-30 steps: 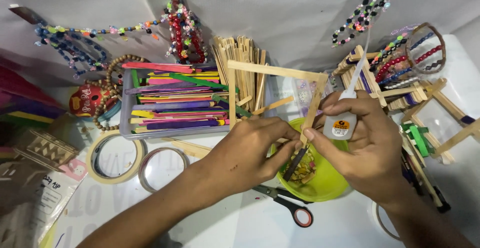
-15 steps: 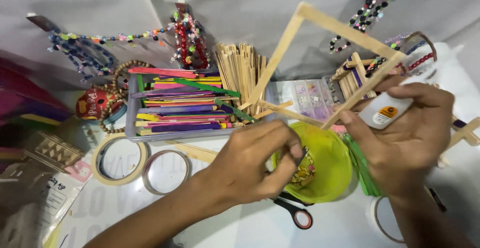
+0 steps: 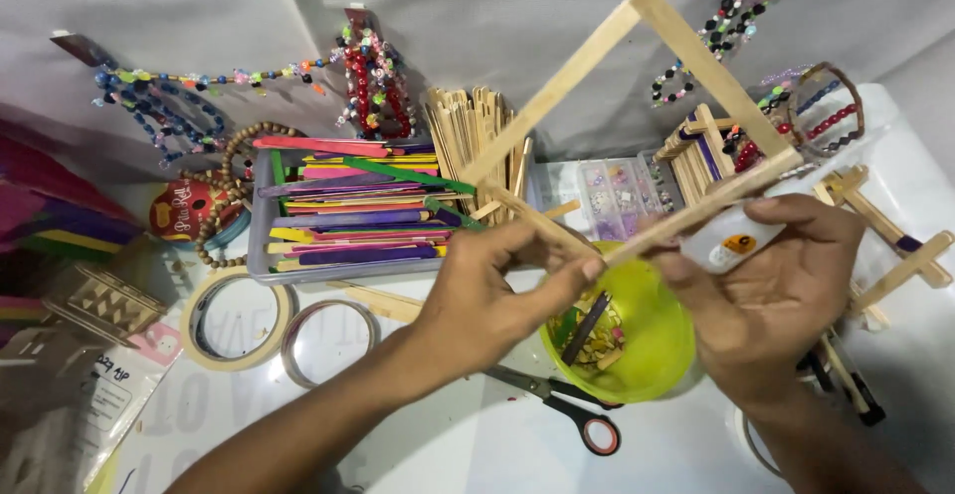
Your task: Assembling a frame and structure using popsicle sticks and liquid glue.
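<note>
Cluttered white table [image 3: 477,454], wooden stick frame [image 3: 637,126] now lifted above the green bowl [image 3: 637,355], left hand [image 3: 497,295] pinching its corner, right hand [image 3: 786,295] clamping frame plus glue bottle [image 3: 731,240].

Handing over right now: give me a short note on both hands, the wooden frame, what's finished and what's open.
Left hand: pinches the near edge of the wooden frame, held tilted above the green bowl.
Right hand: grips the frame's right corner and a small white glue bottle.
Done: four sticks form a closed rectangle.
Left: I cannot tell whether the joints have set. Scissors lie below the bowl; the tray of coloured sticks sits to the left.
</note>
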